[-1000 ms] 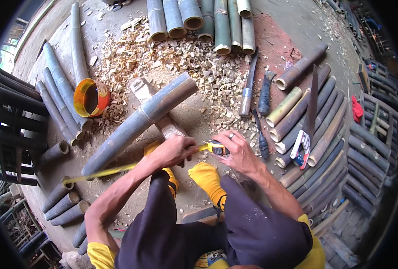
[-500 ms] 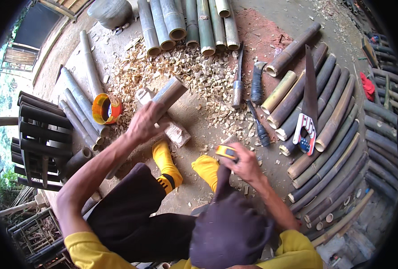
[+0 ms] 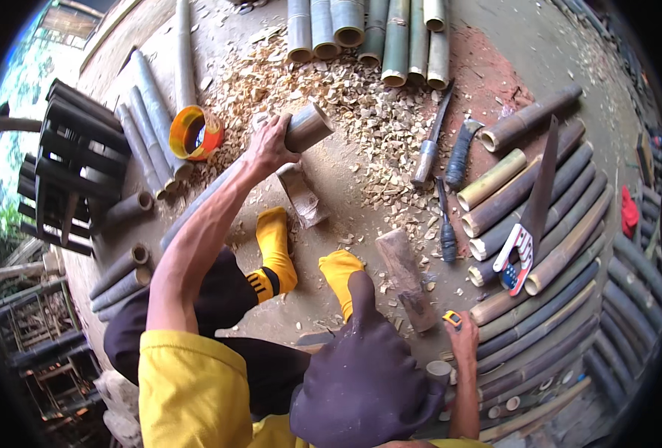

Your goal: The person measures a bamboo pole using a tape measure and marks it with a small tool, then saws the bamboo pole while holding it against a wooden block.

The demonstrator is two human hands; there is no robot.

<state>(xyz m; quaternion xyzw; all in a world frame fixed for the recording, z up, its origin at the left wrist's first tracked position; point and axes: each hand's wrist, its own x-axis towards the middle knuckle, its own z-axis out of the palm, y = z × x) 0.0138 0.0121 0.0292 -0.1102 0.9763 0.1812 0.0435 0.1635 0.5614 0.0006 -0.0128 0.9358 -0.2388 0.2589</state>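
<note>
My left hand [image 3: 273,145] is closed around a bamboo pole [image 3: 312,128] near its cut end. The pole slants down to the left, partly hidden behind my forearm. Just below that end stands a pale wooden block [image 3: 301,198]. On the right, low near the floor, my right hand [image 3: 463,340] grips a small yellow and black tape measure [image 3: 452,319]; no blade shows drawn out. A reddish-brown wooden block [image 3: 407,280] lies between my yellow-socked foot [image 3: 341,272] and that hand.
Wood chips [image 3: 323,89] cover the ground ahead. A knife [image 3: 432,138], a black-wrapped tool [image 3: 462,153], a thin tool [image 3: 446,224] and a handsaw [image 3: 532,216] lie to the right, the saw across bamboo poles [image 3: 562,246]. An orange container [image 3: 213,136] stands left.
My right hand has moved right and toward me with the tape measure, uncovering the reddish-brown block. My left hand still holds the bamboo. The whole view has shifted.
</note>
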